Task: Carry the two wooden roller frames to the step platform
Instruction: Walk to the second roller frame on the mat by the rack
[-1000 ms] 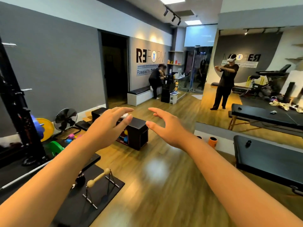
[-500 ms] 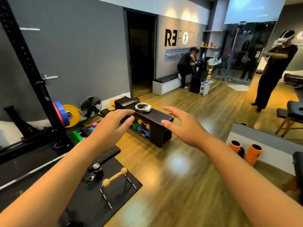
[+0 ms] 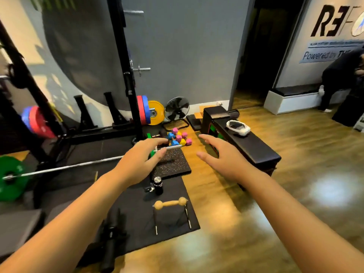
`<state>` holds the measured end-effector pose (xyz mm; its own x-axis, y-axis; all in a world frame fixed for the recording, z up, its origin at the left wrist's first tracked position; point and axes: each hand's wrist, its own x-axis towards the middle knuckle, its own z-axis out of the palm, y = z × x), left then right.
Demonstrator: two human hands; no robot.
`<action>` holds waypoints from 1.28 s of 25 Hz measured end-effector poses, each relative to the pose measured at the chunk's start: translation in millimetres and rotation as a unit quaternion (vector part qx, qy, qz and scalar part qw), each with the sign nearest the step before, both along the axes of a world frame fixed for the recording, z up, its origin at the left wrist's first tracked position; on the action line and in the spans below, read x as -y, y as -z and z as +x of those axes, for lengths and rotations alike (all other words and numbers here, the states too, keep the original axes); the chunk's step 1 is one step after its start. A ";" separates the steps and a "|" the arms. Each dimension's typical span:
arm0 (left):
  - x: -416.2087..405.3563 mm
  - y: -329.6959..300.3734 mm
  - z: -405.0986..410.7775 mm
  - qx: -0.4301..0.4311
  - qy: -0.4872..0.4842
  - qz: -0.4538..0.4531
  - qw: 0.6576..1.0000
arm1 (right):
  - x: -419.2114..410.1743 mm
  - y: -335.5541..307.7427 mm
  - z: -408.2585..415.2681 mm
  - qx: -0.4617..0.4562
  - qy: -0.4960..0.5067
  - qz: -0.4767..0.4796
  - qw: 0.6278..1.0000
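Observation:
One wooden roller frame (image 3: pixel 171 204) stands on a black floor mat (image 3: pixel 137 213): a pale wooden bar with round ends on thin metal legs. I see no second frame. A speckled black step platform (image 3: pixel 173 164) lies on the floor just beyond it. My left hand (image 3: pixel 141 160) hovers in the air above the platform's left edge, fingers apart, holding nothing. My right hand (image 3: pixel 218 156) is stretched out to its right, open and empty, well above the floor. Both hands are far above and beyond the roller frame.
A black bench (image 3: pixel 248 146) with a white headset (image 3: pixel 237 128) stands right of my hands. Small coloured dumbbells (image 3: pixel 179 136), a fan (image 3: pixel 176 110), a squat rack (image 3: pixel 126 75), a barbell (image 3: pixel 69 167) with a green plate (image 3: pixel 10 178), a dark bottle (image 3: pixel 158 185). A person (image 3: pixel 342 75) bends at far right.
My view has swung left and down, so the rack, mat and roller frame are now central. Both hands stay outstretched and empty in front of me.

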<state>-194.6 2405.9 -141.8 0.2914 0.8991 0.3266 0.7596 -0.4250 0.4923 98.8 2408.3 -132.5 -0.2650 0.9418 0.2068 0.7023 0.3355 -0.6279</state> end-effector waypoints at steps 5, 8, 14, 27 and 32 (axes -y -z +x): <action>-58.6 21.5 -14.9 -0.005 -0.036 -0.012 0.999 | -91.5 24.9 -26.1 -0.010 -0.066 0.002 0.998; -110.5 46.9 -27.4 0.002 -0.035 -0.033 0.999 | -143.8 49.3 -38.2 -0.003 -0.072 -0.029 0.997; -217.9 107.8 -44.0 0.006 -0.029 -0.078 0.996 | -251.2 93.6 -49.1 0.014 -0.066 -0.067 0.996; -341.1 282.7 -29.0 0.015 -0.058 -0.215 0.975 | -406.9 300.0 -50.5 0.033 -0.122 -0.222 0.967; -385.0 381.0 -33.6 0.011 -0.070 -0.239 0.968 | -445.8 398.8 -55.5 0.051 -0.133 -0.239 0.961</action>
<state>-228.2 2790.9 -522.8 0.1532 0.9794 -0.1317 0.7805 -0.0382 0.6239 43.3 2854.1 -531.3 -0.5045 0.8193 -0.2723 0.6985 0.2019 -0.6865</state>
